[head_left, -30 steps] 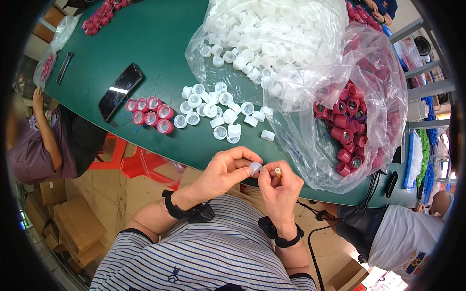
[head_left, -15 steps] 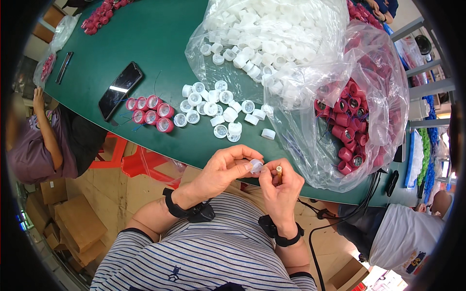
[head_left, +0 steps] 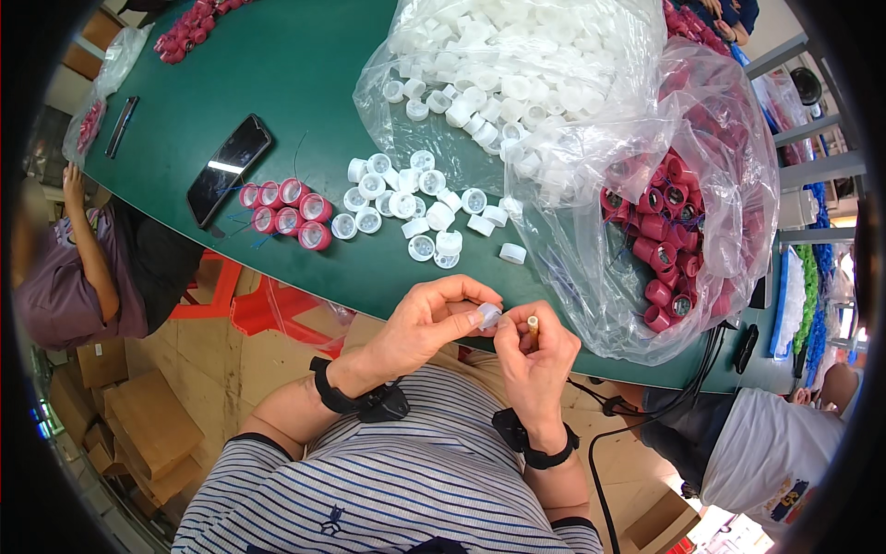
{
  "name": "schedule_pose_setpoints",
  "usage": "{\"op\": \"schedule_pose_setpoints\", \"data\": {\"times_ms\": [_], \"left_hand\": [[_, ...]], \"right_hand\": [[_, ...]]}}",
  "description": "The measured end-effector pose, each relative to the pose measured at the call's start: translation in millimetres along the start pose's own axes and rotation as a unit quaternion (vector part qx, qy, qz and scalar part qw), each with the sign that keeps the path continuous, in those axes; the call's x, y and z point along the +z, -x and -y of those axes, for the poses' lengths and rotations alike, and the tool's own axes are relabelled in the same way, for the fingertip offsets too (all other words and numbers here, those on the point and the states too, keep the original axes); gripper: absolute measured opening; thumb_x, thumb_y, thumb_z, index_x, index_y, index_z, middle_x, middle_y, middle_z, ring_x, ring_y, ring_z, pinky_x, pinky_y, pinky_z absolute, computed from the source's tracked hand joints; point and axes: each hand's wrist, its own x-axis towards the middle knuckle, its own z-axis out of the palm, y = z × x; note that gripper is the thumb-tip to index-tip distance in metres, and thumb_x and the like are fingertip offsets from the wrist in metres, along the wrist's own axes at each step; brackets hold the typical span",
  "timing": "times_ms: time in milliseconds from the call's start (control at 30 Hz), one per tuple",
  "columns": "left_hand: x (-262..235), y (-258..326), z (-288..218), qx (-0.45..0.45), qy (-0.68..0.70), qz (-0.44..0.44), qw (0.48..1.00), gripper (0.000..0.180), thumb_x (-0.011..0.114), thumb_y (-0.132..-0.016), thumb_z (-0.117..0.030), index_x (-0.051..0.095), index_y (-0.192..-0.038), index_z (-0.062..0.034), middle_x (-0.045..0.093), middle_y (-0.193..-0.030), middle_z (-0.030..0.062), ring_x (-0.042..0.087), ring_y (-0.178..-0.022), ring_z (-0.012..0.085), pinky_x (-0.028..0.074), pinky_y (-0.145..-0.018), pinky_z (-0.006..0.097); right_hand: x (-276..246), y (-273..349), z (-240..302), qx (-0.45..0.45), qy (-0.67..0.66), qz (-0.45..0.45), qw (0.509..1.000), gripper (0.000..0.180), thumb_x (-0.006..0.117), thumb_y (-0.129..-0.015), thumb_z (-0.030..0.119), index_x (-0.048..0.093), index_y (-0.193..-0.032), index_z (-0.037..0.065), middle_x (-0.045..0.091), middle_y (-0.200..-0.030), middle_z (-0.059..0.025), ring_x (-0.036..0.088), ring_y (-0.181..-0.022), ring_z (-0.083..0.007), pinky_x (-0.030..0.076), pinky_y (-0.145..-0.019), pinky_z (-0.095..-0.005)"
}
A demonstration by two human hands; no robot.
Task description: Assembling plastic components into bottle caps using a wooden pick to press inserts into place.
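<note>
Between the thumb and fingers of my left hand (head_left: pixel 441 312) is a small white plastic cap (head_left: pixel 488 316), held just over the table's near edge. My right hand (head_left: pixel 537 343) is closed around a thin brass-coloured rod (head_left: pixel 532 325), its end poking up from the fist. The right fingertips meet the cap's right side; what they pinch there is hidden. Beyond my hands lie several loose white caps (head_left: pixel 402 205) on the green table (head_left: pixel 314 92). Left of these, red cup-shaped parts (head_left: pixel 287 220) with thin blue wires stand grouped in rows.
A large clear bag (head_left: pixel 434 37) spills white caps at the back. To the right, another clear bag (head_left: pixel 738 185) holds red parts (head_left: pixel 660 249). A black phone (head_left: pixel 229 171) lies at the left. Black cables (head_left: pixel 697 369) hang over the right edge. Other people sit at both sides.
Almost nothing differs. Both hands keep their grip in the same place, and the white cap has tilted slightly in my left fingers.
</note>
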Motion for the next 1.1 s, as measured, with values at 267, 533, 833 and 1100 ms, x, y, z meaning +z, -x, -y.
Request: {"op": "schedule_pose_setpoints", "data": {"times_ms": [267,533,833,1100], "left_hand": [[1.5,1.2,-4.0,-0.004,-0.045,-0.005,0.999,0.023,0.057,-0.098,-0.007,0.058,-0.118,0.0048,0.066,-0.108,0.0097,0.064,-0.101,0.0143,0.052,-0.091,0.029],[-0.6,0.7,-0.5,-0.013,-0.013,-0.007,1.0,0.024,0.056,-0.099,-0.008,0.058,-0.12,0.0042,0.066,-0.109,0.0097,0.064,-0.101,0.0145,0.052,-0.091,0.031],[-2.5,-0.2,3.1,-0.004,0.011,0.001,1.0,0.024,0.055,-0.099,-0.008,0.058,-0.12,0.0033,0.065,-0.111,0.0095,0.063,-0.103,0.0147,0.052,-0.092,0.031],[0.1,-0.6,-0.4,-0.012,-0.009,-0.003,1.0,0.024,0.055,-0.099,-0.008,0.058,-0.12,0.0038,0.065,-0.111,0.0096,0.063,-0.104,0.0153,0.052,-0.093,0.032]], "right_hand": [[0.0,-1.7,0.3,0.012,-0.013,0.009,1.0,0.008,0.064,-0.083,0.0,0.059,-0.078,0.001,0.06,-0.061,-0.0029,0.05,-0.047,-0.0051,0.04,-0.046,-0.0227],[-0.7,-3.0,4.3,0.032,-0.047,0.017,0.998,0.007,0.062,-0.086,-0.001,0.06,-0.08,-0.001,0.065,-0.063,-0.0042,0.059,-0.05,-0.0064,0.044,-0.047,-0.022],[-0.8,-3.7,6.9,0.041,-0.043,0.02,0.998,0.007,0.062,-0.087,-0.001,0.06,-0.081,-0.001,0.065,-0.063,-0.0042,0.061,-0.051,-0.0073,0.047,-0.047,-0.0226],[2.2,-2.3,0.2,0.027,-0.026,0.005,0.999,0.006,0.063,-0.086,0.0,0.06,-0.08,0.0,0.063,-0.061,-0.0045,0.063,-0.051,-0.0099,0.047,-0.048,-0.0241]]}}
